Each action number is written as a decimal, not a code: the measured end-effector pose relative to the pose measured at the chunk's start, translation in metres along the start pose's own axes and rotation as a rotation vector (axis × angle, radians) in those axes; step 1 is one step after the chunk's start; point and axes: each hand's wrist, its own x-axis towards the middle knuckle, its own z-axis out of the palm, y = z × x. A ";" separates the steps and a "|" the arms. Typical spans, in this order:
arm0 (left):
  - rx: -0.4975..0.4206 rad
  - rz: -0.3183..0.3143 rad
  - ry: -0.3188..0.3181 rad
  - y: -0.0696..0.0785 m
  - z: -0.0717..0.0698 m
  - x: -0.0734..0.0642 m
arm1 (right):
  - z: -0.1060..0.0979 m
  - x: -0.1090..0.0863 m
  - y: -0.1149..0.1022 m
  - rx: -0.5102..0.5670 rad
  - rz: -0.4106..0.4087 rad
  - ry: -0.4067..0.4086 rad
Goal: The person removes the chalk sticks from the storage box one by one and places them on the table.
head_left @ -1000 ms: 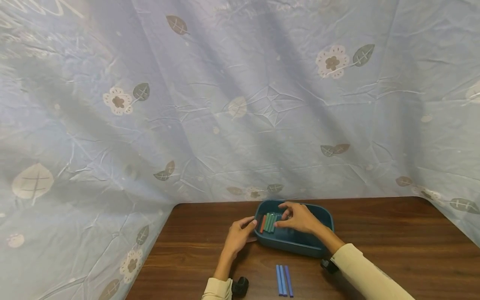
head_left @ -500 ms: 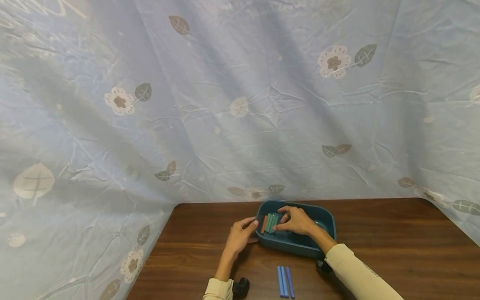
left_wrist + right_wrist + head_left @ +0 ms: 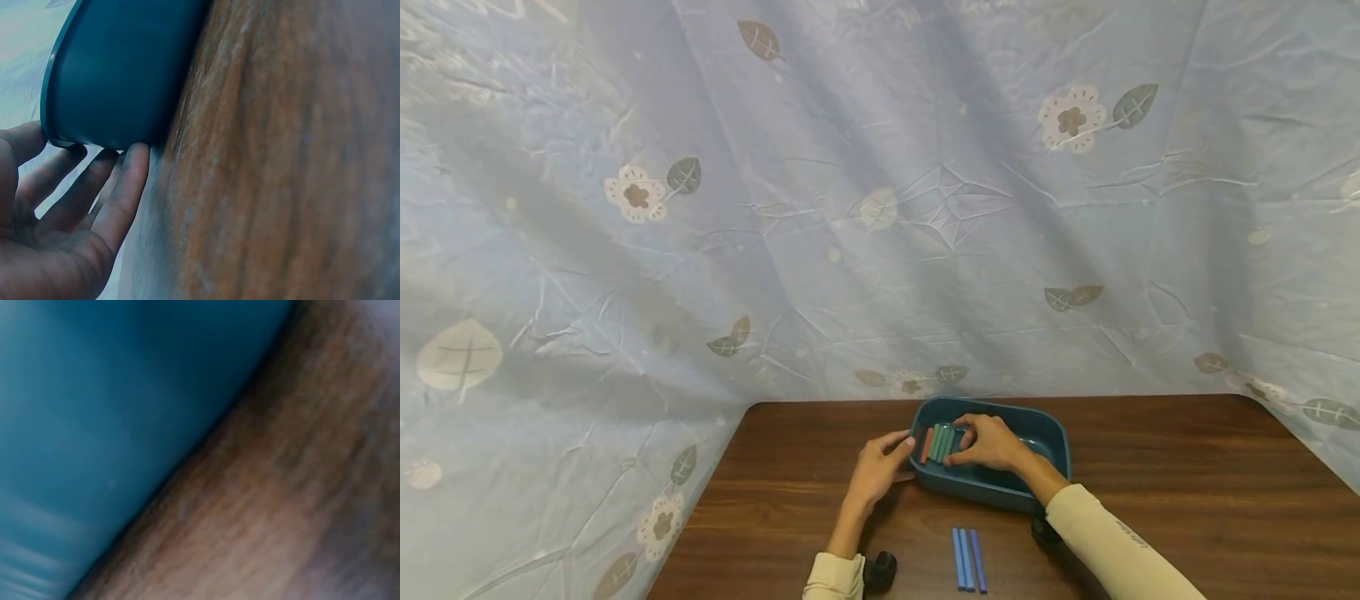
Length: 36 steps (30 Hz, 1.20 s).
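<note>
A dark teal plastic bin [image 3: 988,493] sits on the table. At its left end lies a row of slim coloured sticks: a red stick [image 3: 927,446] and several green sticks [image 3: 940,444]. My right hand [image 3: 996,443] reaches into the bin, with thumb and index finger at opposite ends of the rightmost green stick, apparently pinching it. My left hand [image 3: 874,471] touches the bin's left end. In the left wrist view its fairly straight fingers [image 3: 128,187] rest against the outer wall, the thumb near the rim. The right wrist view is blurred and shows no fingers.
In front of the bin, two blue sticks [image 3: 962,560] and a purple stick [image 3: 977,562] lie side by side on the brown wooden table [image 3: 1150,483]. A pale patterned curtain [image 3: 880,275] hangs behind and to the left of the table.
My right hand has shifted slightly left and toward me, its thumb and index finger lower over the green row. My left hand stays at the bin's end.
</note>
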 end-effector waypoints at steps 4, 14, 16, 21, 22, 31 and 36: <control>0.001 0.002 0.002 0.000 0.000 0.001 | 0.001 0.001 0.000 -0.015 0.012 0.000; 0.081 0.018 0.024 0.000 0.000 0.001 | 0.003 0.001 0.000 -0.046 0.028 0.015; 0.066 0.020 0.021 0.000 0.000 0.000 | 0.003 0.001 -0.001 -0.054 0.042 0.016; 0.027 0.005 0.009 0.001 0.001 -0.001 | 0.004 0.002 -0.003 -0.077 0.041 0.016; 0.027 0.000 0.009 0.001 0.001 -0.001 | 0.004 0.002 -0.003 -0.079 0.036 0.016; 0.046 -0.004 0.015 0.000 0.001 0.000 | 0.000 0.002 0.000 -0.048 0.003 0.019; 0.020 -0.010 0.010 0.001 0.000 0.000 | -0.005 0.001 -0.001 -0.015 -0.041 0.024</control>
